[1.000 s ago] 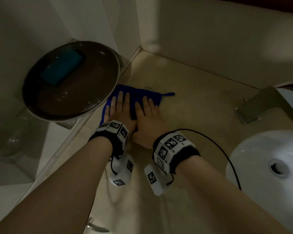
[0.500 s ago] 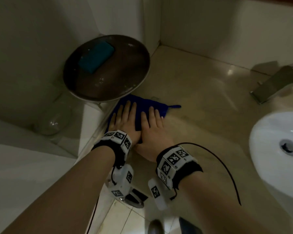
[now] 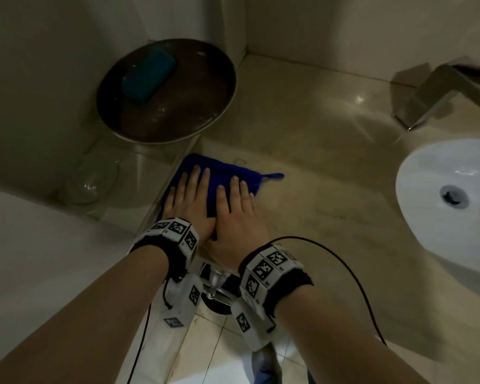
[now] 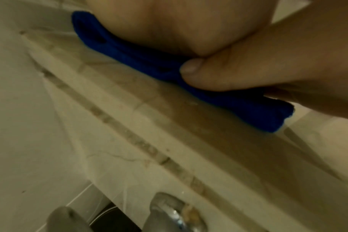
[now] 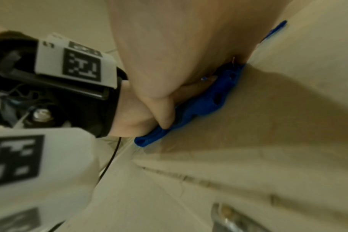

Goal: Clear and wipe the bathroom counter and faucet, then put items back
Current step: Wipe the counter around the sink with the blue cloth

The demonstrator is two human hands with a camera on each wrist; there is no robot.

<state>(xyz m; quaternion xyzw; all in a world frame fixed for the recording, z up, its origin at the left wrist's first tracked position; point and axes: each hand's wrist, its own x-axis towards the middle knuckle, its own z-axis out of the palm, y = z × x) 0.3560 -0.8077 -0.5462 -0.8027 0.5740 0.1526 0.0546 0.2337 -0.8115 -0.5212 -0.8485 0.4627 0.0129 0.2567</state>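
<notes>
Here both hands lie flat, fingers straight, side by side on the folded blue cloth (image 3: 219, 173): left hand (image 3: 190, 202) and right hand (image 3: 234, 214) press it onto the beige tabletop (image 3: 316, 167) at its left edge, well apart from the faucet (image 3: 438, 98).

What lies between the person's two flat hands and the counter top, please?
A folded blue cloth lies under the left hand and right hand, flat on the beige counter; the head view shows it, both wrist views confirm.
</notes>
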